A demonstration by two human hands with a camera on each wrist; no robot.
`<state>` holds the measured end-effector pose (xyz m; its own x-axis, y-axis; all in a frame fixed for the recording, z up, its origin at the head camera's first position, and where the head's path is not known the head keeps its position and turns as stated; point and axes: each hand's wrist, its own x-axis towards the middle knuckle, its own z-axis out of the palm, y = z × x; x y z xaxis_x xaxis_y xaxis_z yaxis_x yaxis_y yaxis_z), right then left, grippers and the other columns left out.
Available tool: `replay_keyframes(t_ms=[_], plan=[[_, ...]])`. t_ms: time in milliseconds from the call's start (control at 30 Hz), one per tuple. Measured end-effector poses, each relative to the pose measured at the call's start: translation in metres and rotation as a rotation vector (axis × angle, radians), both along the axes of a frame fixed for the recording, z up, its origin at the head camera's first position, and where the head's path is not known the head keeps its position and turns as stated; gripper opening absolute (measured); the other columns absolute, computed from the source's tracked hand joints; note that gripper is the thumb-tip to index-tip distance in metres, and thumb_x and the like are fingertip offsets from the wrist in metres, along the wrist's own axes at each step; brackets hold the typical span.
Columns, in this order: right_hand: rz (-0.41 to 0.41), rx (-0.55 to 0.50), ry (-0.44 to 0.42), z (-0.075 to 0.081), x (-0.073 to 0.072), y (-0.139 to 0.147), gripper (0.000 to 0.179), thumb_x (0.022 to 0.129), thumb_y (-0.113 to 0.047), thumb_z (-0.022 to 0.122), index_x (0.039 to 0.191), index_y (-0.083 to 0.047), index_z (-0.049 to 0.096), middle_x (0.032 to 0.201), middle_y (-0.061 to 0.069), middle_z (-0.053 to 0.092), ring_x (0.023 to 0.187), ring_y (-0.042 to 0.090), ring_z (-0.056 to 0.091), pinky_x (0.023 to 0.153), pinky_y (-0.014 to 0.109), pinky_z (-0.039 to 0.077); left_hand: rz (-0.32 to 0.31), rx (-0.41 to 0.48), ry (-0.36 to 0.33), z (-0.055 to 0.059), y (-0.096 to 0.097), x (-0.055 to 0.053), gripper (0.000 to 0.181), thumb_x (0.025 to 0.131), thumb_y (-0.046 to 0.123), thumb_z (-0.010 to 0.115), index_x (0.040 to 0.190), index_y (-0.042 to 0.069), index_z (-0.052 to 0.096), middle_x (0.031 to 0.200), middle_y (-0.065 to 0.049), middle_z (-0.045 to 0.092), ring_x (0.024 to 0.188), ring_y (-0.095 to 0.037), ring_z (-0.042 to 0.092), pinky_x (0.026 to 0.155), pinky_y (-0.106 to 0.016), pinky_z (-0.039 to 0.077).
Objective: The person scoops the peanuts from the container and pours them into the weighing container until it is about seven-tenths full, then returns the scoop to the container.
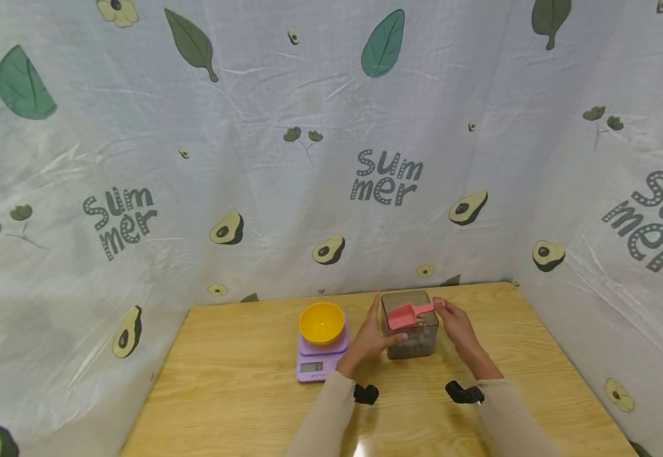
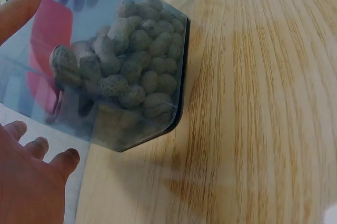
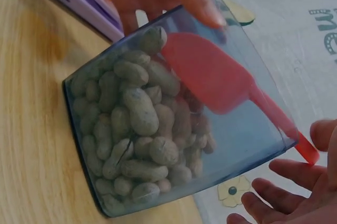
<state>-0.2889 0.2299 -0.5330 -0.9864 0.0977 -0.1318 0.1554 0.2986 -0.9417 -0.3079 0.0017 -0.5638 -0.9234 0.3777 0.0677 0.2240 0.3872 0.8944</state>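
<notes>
A clear, dark-tinted square container (image 1: pixel 414 346) holding unshelled peanuts (image 3: pixel 142 124) stands on the table. Inside it, above part of the peanuts, lies a pink scoop (image 1: pixel 402 317), its handle reaching over the right rim. My right hand (image 1: pixel 460 327) pinches the handle's end between thumb and index finger; the other fingers are spread in the right wrist view. At the container's left side is my left hand (image 1: pixel 369 339), fingers extended and thumb across the front. Through the wall, the left wrist view shows the scoop's bowl (image 2: pixel 47 45) beside the peanuts.
Left of the container, a yellow bowl (image 1: pixel 321 322) sits on a purple kitchen scale (image 1: pixel 322 367) with a small display. The wooden table (image 1: pixel 234 368) meets a patterned white cloth (image 1: pixel 274 190) behind and at both sides.
</notes>
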Motion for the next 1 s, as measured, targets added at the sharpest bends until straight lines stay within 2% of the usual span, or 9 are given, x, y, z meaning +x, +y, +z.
replay_keyframes(t_ms=[167, 367, 500, 633, 700, 800, 1000], plan=[[0.007, 0.052, 0.057, 0.003, 0.000, -0.006, 0.067, 0.102, -0.054, 0.037, 0.149, -0.007, 0.041, 0.157, 0.019, 0.035, 0.147, 0.039, 0.029, 0.117, 0.059, 0.027, -0.002, 0.031, -0.025, -0.004, 0.002, -0.001, 0.117, 0.077, 0.051, 0.079, 0.160, 0.018, 0.002, 0.165, -0.012, 0.015, 0.149, -0.035, 0.027, 0.119, -0.055, 0.028], [0.031, 0.104, 0.171, 0.021, 0.001, -0.020, 0.064, 0.102, -0.052, 0.040, 0.147, -0.007, 0.045, 0.152, 0.019, 0.043, 0.141, 0.040, 0.039, 0.113, 0.058, 0.034, -0.003, 0.033, -0.022, -0.003, 0.004, -0.002, 0.115, 0.079, 0.048, 0.078, 0.160, 0.017, 0.003, 0.165, -0.012, 0.016, 0.149, -0.034, 0.028, 0.119, -0.055, 0.029], [0.047, 0.008, 0.230, 0.030, 0.000, -0.031, 0.058, 0.104, -0.044, 0.040, 0.141, 0.000, 0.050, 0.144, 0.023, 0.051, 0.131, 0.037, 0.052, 0.109, 0.051, 0.044, -0.011, 0.038, -0.013, -0.003, 0.005, -0.002, 0.114, 0.079, 0.049, 0.078, 0.160, 0.020, 0.003, 0.165, -0.011, 0.016, 0.149, -0.034, 0.028, 0.118, -0.056, 0.030], [0.034, -0.132, 0.227, 0.033, -0.002, -0.041, 0.051, 0.106, -0.033, 0.040, 0.137, 0.006, 0.051, 0.130, 0.028, 0.061, 0.111, 0.025, 0.068, 0.098, 0.042, 0.053, -0.003, 0.022, -0.020, -0.002, 0.006, -0.002, 0.114, 0.079, 0.050, 0.078, 0.160, 0.022, 0.004, 0.166, -0.009, 0.017, 0.149, -0.034, 0.028, 0.117, -0.056, 0.030], [0.006, -0.158, 0.212, 0.033, -0.003, -0.044, 0.048, 0.106, -0.030, 0.042, 0.134, 0.007, 0.054, 0.125, 0.028, 0.064, 0.100, 0.018, 0.072, 0.094, 0.041, 0.055, 0.003, 0.017, -0.032, -0.002, 0.006, -0.001, 0.113, 0.079, 0.050, 0.078, 0.160, 0.022, 0.004, 0.166, -0.008, 0.017, 0.149, -0.034, 0.028, 0.117, -0.056, 0.030], [-0.036, -0.122, 0.201, 0.034, -0.003, -0.047, 0.040, 0.104, -0.022, 0.048, 0.128, 0.009, 0.058, 0.117, 0.028, 0.067, 0.091, 0.015, 0.074, 0.088, 0.041, 0.057, 0.006, 0.014, -0.043, -0.001, 0.006, -0.001, 0.112, 0.079, 0.049, 0.078, 0.160, 0.022, 0.004, 0.166, -0.007, 0.016, 0.149, -0.034, 0.028, 0.117, -0.056, 0.030], [-0.042, -0.005, 0.195, 0.034, -0.003, -0.046, 0.027, 0.101, -0.012, 0.054, 0.117, 0.007, 0.063, 0.107, 0.027, 0.071, 0.090, 0.027, 0.075, 0.083, 0.044, 0.059, 0.002, 0.026, -0.051, -0.001, 0.006, -0.002, 0.111, 0.081, 0.045, 0.078, 0.160, 0.022, 0.003, 0.166, -0.007, 0.017, 0.148, -0.037, 0.030, 0.116, -0.056, 0.033]])
